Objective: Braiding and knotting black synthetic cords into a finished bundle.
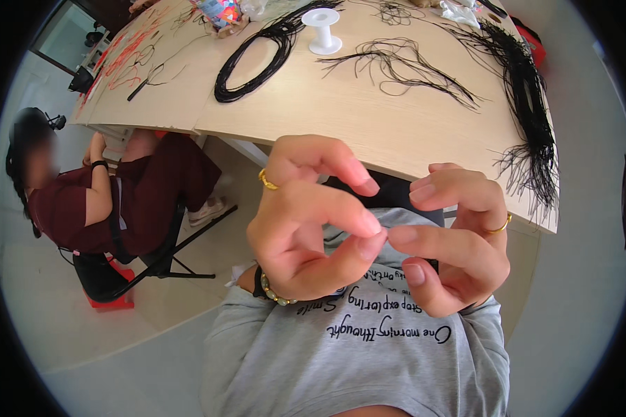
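Observation:
Above my lap, in front of the table edge, both hands are raised with their fingertips meeting. The thumb and index finger of my left hand (285, 222) are pinched together; anything between them is too small to make out. My right hand (476, 243) has its index fingertip against that pinch. Its thumb and middle finger stand apart from the index finger, and no object shows in it. Each hand wears a gold-coloured ring, and a beaded bracelet (277, 292) circles my left wrist.
On the pale table (271, 121) lie a coil of black cord (222, 76), a white spool (323, 33), loose dark cords (414, 66) and a thick black cord bundle (525, 104). Red cords (122, 59) spread at far left. Another person (83, 198) sits left on a folding chair.

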`<state>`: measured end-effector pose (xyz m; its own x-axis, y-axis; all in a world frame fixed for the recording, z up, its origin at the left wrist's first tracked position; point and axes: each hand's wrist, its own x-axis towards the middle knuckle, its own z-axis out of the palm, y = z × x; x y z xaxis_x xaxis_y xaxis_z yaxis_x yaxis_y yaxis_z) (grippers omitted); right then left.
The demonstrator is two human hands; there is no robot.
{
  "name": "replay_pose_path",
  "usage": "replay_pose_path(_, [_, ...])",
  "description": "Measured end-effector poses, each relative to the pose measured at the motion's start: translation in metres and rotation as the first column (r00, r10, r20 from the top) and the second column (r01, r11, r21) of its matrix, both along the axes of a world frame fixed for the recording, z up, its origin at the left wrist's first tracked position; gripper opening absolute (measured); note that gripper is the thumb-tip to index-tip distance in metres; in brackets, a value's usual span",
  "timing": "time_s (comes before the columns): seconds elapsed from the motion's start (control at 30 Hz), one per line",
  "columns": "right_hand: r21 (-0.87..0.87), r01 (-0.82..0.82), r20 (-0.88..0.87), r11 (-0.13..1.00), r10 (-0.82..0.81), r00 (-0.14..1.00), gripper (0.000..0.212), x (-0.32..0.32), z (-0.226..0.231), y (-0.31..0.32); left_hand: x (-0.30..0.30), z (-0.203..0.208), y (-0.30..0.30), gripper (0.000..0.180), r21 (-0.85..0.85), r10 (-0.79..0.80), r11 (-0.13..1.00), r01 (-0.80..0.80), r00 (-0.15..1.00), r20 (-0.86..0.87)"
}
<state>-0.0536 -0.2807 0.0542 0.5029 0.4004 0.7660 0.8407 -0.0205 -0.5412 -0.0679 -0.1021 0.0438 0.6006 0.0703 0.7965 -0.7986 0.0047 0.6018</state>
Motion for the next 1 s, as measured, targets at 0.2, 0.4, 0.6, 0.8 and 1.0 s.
replay_pose_path(0.2, [0.001,0.003,0.031,1.000,-0.003,1.000,0.027,-0.003,0.003,0.001,-0.003,0.002,0.004,0.022,0.064,0.033,0.997,-0.035,0.999,0.033])
replay_pose_path(0.4, [0.013,0.008,0.011,1.000,-0.008,1.000,0.025,-0.002,0.001,-0.001,-0.002,0.001,0.002,0.022,0.082,0.047,0.995,-0.051,0.998,0.051])
replay_pose_path(0.6, [-0.029,0.000,0.015,1.000,0.000,1.000,0.025,-0.001,0.000,-0.002,-0.003,0.000,0.004,0.022,0.080,0.047,0.995,-0.051,0.997,0.054])
replay_pose_path(0.8, [0.003,-0.126,-0.064,0.992,0.126,0.990,0.025,0.019,-0.001,0.000,0.005,0.002,0.003,0.027,0.052,0.086,0.995,-0.085,0.996,-0.014])
replay_pose_path(1.0, [0.285,-0.282,-0.641,0.916,0.400,0.655,0.023,0.050,-0.010,0.001,0.033,-0.017,0.018,0.028,0.075,0.175,0.982,-0.173,0.984,-0.024])
